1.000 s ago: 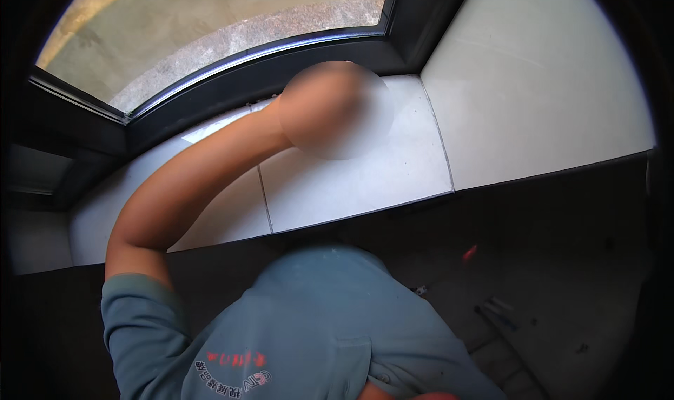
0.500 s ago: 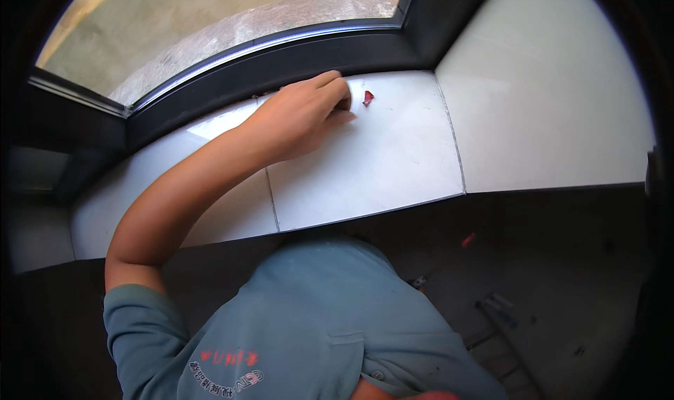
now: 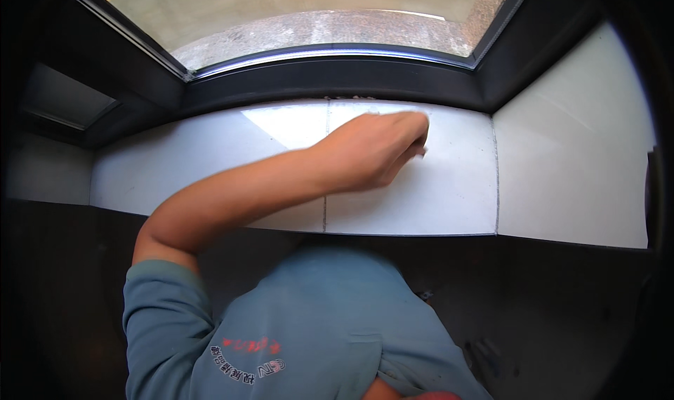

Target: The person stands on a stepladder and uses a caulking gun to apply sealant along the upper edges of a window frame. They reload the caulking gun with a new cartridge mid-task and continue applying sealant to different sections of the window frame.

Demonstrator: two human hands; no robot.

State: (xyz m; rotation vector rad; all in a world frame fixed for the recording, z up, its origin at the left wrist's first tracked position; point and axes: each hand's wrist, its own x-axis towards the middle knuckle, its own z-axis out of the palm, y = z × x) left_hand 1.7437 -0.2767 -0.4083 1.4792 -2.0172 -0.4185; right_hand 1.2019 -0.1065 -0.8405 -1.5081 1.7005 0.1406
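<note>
My left hand [image 3: 382, 151] reaches over the white tiled window sill [image 3: 414, 214], its fingers curled together with the tips pointing down. The fingertips hang just above or on the tile; I cannot tell whether they touch it. Whatever lies between the fingers, if anything, is hidden by the hand. My left forearm [image 3: 246, 189] crosses the sill from the lower left. My right hand is out of sight.
Behind the sill runs a dark window frame [image 3: 337, 77] with a glass pane [image 3: 316, 21] above it. Crumbs [image 3: 351, 97] lie along the frame's foot. A pale wall panel [image 3: 569, 154] rises at the right. Below the sill, the floor [image 3: 562, 316] is dark.
The view has shifted, so the sill sits lower and further right. My left hand has moved right along the sill, over where a small dark-red scrap lay; the scrap no longer shows.
</note>
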